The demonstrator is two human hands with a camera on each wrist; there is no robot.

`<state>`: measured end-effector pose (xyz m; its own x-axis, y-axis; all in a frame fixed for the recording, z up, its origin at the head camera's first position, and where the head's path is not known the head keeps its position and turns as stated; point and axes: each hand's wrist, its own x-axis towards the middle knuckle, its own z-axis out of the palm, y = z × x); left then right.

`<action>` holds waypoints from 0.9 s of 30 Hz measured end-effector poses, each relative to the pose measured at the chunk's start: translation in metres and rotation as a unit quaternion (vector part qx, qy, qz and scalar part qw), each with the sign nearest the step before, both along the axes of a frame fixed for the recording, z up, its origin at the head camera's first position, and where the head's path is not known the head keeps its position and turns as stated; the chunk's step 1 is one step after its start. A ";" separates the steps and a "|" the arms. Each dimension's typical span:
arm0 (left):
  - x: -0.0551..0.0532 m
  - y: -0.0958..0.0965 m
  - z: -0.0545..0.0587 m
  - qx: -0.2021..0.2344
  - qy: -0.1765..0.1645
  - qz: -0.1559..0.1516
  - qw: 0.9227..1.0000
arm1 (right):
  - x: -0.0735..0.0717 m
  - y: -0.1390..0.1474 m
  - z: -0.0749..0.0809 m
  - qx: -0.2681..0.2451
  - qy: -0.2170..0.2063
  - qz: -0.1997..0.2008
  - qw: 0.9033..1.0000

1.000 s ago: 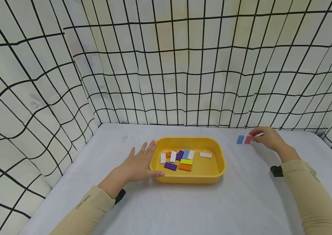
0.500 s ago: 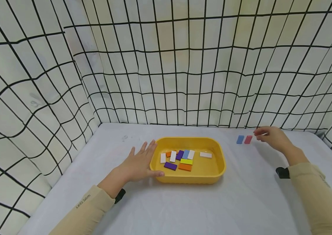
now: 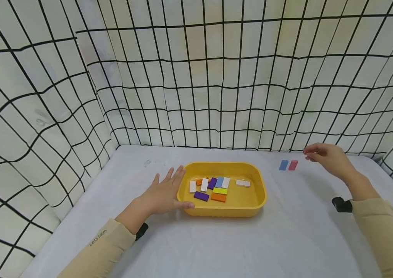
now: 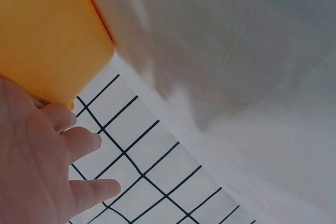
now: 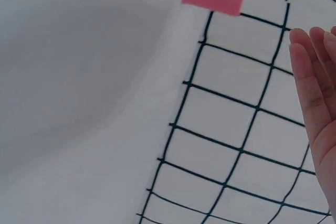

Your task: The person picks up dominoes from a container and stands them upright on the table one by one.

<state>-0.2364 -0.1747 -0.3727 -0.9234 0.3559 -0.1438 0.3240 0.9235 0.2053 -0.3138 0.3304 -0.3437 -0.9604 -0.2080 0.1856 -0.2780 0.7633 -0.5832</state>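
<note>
My left hand [image 3: 163, 195] rests on the left rim of a yellow plastic tray [image 3: 231, 212], fingers spread and straight. In the left wrist view the fingertips [image 4: 89, 142] lie beside the tray's wall [image 4: 58, 30]. Several small flat blocks, among them a purple block [image 3: 201, 196] and an orange block [image 3: 219, 197], lie in the tray. To the tray's right a blue block [image 3: 283, 165] and a pink block [image 3: 293, 165] stand upright side by side with a narrow gap. My right hand [image 3: 332, 160] hovers to the right of the pink block, apart from it, holding nothing.
A white cloth [image 3: 224, 247] covers the table. Black grid netting [image 3: 221, 88] over white sheeting rises along the back and sides, close behind the two standing blocks. Inside the tray a single white block [image 3: 243, 183] lies apart on the right.
My right hand has let go of the pink block and moved away to the right and up. The pink block stays beside the blue one. My left hand has not moved.
</note>
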 end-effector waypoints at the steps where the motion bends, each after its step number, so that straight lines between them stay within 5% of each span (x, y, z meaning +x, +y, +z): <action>1: 0.000 0.000 0.000 0.002 0.000 -0.001 1.000 | 0.002 -0.002 0.002 0.003 0.006 0.002 1.000; 18: 0.000 0.001 0.001 -0.001 0.002 -0.005 1.000 | 0.026 -0.053 0.024 -0.006 0.042 0.063 0.997; 27: 0.000 0.001 0.002 -0.001 0.001 -0.004 1.000 | 0.031 -0.081 0.025 -0.019 0.024 0.103 0.994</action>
<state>-0.2368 -0.1739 -0.3708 -0.9206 0.3633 -0.1432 0.3319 0.9212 0.2032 -0.2829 0.2497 -0.3186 -0.8883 -0.3909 0.2411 -0.4537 0.6653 -0.5929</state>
